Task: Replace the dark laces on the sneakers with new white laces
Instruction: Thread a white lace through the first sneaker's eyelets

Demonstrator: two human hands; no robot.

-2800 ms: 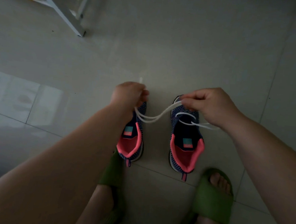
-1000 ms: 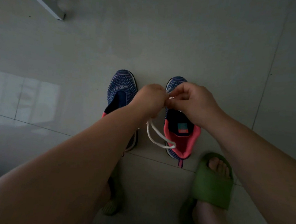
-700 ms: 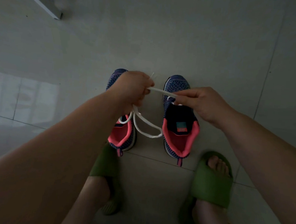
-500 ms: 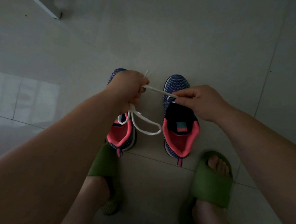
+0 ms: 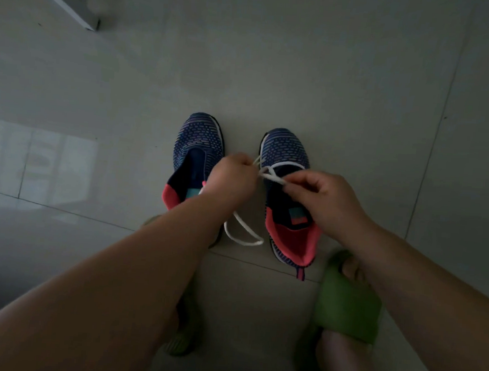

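Two navy knit sneakers with pink heel linings stand side by side on the floor, toes pointing away from me. The left sneaker (image 5: pixel 198 150) shows no lace. Across the front of the right sneaker (image 5: pixel 286 150) runs a white lace (image 5: pixel 244 233). My left hand (image 5: pixel 232 175) grips one strand between the shoes, and a loop hangs down from it. My right hand (image 5: pixel 320 196) pinches the other strand over the right sneaker's opening. The strands cross between my hands.
Grey tiled floor (image 5: pixel 304 59) lies all around. My feet in green slides sit close behind the shoes, the right slide (image 5: pixel 348 302) plain, the left slide (image 5: pixel 182 340) mostly hidden under my forearm. A white metal frame leg (image 5: pixel 73 5) stands at the far left.
My hands have dropped lower and closer together over the right sneaker. The taut strand between them has slackened into a crossing, and the left sneaker's toe is uncovered.
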